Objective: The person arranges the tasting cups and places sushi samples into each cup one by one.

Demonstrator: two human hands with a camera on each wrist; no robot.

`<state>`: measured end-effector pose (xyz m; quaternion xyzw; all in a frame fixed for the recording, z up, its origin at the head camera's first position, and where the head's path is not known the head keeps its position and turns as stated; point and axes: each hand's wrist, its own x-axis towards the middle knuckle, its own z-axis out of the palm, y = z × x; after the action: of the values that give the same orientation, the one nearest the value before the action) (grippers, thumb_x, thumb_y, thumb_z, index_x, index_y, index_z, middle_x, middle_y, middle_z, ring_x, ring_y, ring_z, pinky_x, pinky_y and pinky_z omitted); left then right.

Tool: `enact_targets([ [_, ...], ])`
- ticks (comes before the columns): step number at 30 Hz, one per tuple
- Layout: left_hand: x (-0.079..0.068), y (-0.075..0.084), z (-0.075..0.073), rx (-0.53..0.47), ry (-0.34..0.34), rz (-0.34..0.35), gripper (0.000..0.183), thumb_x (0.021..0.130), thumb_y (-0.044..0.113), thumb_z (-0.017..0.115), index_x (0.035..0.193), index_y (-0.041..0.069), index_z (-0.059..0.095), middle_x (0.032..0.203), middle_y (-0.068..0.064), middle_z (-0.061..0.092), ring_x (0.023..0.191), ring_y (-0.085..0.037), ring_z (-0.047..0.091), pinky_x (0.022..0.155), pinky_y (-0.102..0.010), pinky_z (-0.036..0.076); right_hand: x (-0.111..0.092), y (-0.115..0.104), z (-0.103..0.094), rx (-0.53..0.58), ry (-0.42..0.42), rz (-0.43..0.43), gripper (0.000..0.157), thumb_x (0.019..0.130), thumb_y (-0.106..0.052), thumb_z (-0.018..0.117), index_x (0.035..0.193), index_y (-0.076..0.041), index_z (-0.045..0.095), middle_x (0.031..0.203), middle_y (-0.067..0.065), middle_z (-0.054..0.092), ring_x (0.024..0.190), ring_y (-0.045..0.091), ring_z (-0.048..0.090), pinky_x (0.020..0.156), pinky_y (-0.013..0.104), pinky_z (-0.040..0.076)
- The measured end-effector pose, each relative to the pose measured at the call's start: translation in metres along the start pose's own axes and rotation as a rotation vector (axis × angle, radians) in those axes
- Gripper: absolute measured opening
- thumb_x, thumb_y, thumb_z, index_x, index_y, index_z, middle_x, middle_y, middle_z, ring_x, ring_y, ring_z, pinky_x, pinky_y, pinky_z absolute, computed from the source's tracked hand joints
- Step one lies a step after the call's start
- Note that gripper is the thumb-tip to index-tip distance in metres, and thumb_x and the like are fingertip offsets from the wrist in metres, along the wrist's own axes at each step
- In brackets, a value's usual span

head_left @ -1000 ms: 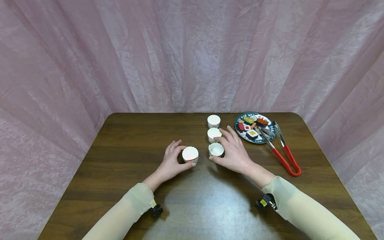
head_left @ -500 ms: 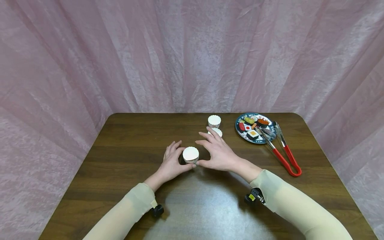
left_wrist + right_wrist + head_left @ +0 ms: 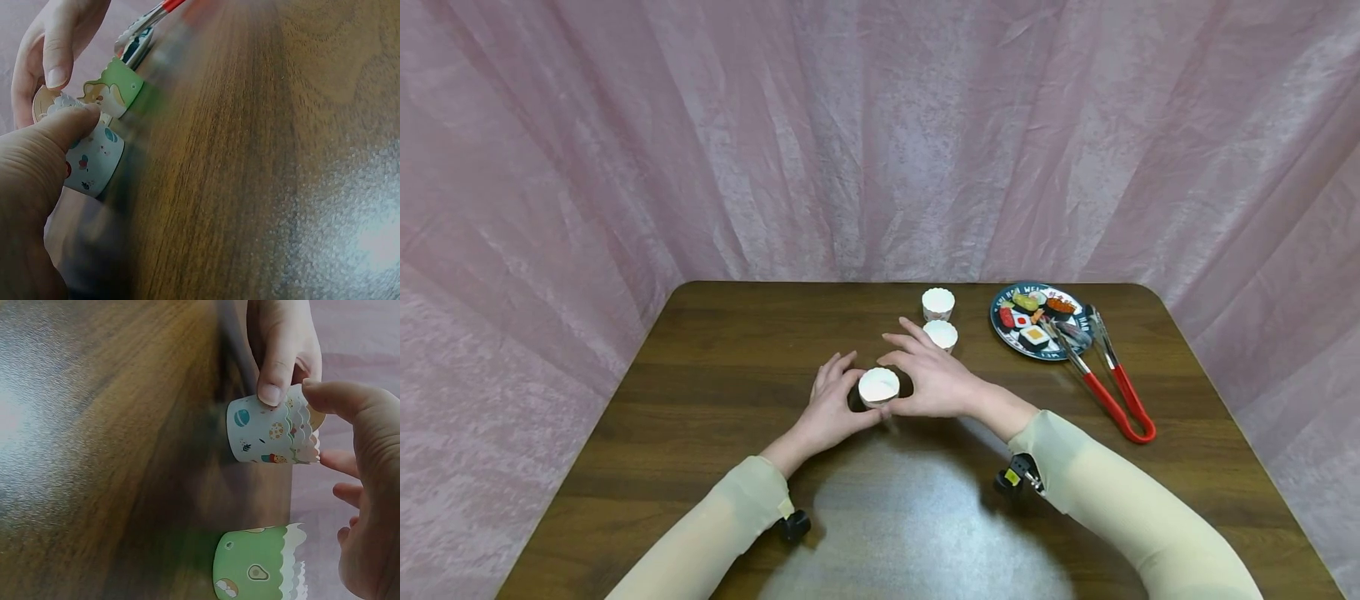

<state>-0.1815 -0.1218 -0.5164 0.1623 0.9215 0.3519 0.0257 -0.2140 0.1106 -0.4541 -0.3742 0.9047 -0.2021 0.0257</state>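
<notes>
A stack of nested paper baking cups stands between my hands, white inside. The right wrist view shows several scalloped rims close together and an outer wall printed with small colourful pictures. My left hand grips the stack from the left, thumb on the near side. From the right, my right hand holds thumb and forefinger at opposite sides of the rim, its other fingers spread out beyond. Close behind the right fingers is another paper baking cup, green outside, its wall showing an avocado print.
A further white-lined baking cup stands at the table's back edge. To its right lies a round, dark-rimmed plate patterned with sushi. Metal tongs with red handles rest partly over it. A pink curtain hangs behind the wooden table.
My right hand has moved left from the row, and the nearest cup there is now nested in the one my left hand holds. The left hand has stayed almost still.
</notes>
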Motion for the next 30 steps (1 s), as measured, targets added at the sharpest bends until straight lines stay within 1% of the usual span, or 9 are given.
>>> enact_targets([
  [9,-0.0022,0.0018,-0.0009,-0.003,-0.004,-0.008,0.067,0.082,0.060,0.078,0.132,0.017,0.063,0.166,-0.008,0.024,0.155,-0.032,0.005,0.116,-0.069,0.014,0.0053,0.0012,0.0011,0.021,-0.038,-0.019,0.065,0.083,-0.054,0.079,0.134,-0.015,0.066,0.162,0.012,0.036,0.157,0.032,0.003,0.120,0.056,0.021],
  [17,-0.0016,0.0029,-0.0010,-0.001,0.001,-0.006,0.067,0.082,0.062,0.077,0.131,0.019,0.063,0.166,-0.008,0.025,0.155,-0.033,0.006,0.116,-0.069,0.014,0.0069,0.0016,0.0025,0.044,-0.033,-0.014,0.062,0.081,-0.054,0.081,0.130,-0.017,0.067,0.161,0.011,0.038,0.156,0.033,0.005,0.120,0.057,0.021],
  [24,-0.0014,0.0025,-0.0012,-0.016,-0.002,-0.003,0.067,0.082,0.062,0.077,0.130,0.017,0.064,0.166,-0.008,0.025,0.155,-0.033,0.005,0.117,-0.069,0.012,0.0079,0.0007,0.0026,0.077,-0.017,-0.020,0.057,0.080,-0.051,0.083,0.124,-0.018,0.068,0.160,0.012,0.040,0.156,0.035,0.007,0.119,0.059,0.021],
  [30,-0.0024,0.0028,-0.0027,-0.018,-0.008,-0.008,0.069,0.082,0.061,0.078,0.133,0.017,0.063,0.167,-0.007,0.024,0.155,-0.032,0.005,0.116,-0.070,0.014,0.0085,0.0013,0.0032,0.079,-0.003,-0.024,0.054,0.080,-0.050,0.083,0.123,-0.020,0.069,0.159,0.012,0.040,0.156,0.034,0.007,0.119,0.059,0.022],
])
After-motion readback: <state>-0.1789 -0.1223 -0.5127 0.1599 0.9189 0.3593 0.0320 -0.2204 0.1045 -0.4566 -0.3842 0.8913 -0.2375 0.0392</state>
